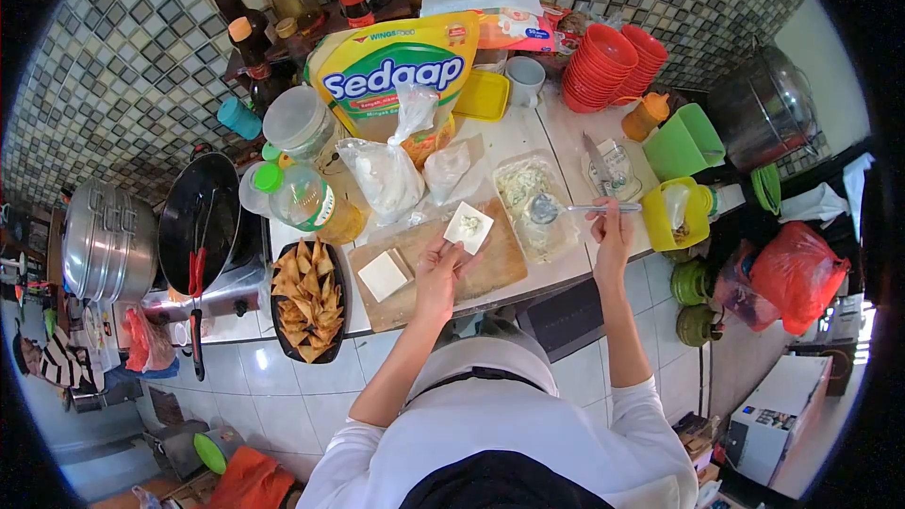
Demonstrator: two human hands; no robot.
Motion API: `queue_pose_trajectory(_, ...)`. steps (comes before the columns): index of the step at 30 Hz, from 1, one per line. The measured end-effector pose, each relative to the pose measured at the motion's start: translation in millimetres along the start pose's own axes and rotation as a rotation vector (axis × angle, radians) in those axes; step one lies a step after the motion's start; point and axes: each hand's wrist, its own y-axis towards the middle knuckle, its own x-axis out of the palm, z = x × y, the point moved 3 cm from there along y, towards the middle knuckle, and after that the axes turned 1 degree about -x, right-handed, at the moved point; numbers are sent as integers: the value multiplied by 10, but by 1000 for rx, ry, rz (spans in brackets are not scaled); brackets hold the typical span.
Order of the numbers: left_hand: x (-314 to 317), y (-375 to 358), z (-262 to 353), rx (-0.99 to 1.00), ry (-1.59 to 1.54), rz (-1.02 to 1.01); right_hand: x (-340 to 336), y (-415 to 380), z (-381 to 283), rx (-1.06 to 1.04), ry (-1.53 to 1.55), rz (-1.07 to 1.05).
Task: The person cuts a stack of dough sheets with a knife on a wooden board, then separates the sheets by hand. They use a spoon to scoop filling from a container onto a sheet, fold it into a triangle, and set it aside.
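Two bare hands are at work over the counter, and the left hand point(437, 275) pinches the near edge of a white square sheet point(468, 238), a small dab of pale filling point(470, 223) on top, above the wooden board point(476, 270). From that hand, a stack of sheets point(384, 275) lies on the board at nine o'clock, and a dark platter point(341, 294) of golden triangular pastries point(307, 294) sits farther out between eight and nine. At two o'clock is a clear tub point(564, 238) holding more filling; over it hangs the bowl of a spoon point(544, 209), its handle gripped by the right hand's point(612, 234) closed fingers. From the right hand, a knife point(598, 164) lies near twelve o'clock and a yellow container point(667, 229) stands between two and three.
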Motion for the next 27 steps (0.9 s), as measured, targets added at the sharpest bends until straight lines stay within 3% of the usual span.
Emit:
queue_pose_trajectory(4, 173, 56, -83, -29, -16, -63, 68, -129, -359, -106, 22, -80)
queue_pose_trajectory(7, 275, 106, -166, 18, 19, -185, 224, -263, -617, -261, -83, -254)
queue_pose_trajectory(9, 414, 48, -104, 6, 23, -167, 375, -335, -811, -651, -349, -437)
queue_pose_trajectory(12, 524, -8, -44, -18, 34, -119, 373, -371, -911, -808, -383, -475)
queue_pose_trajectory(15, 533, -23, -29, -15, 81, -121, 392, -426, -1050, -903, -540, -606)
queue_pose_trajectory(21, 535, -24, -21, 4, 38, -159, 391, -445, -1136, -931, -622, -649)
queue_pose_trajectory(27, 504, 1, -34, -5, 54, -224, 355, -390, -1100, -872, -446, -563)
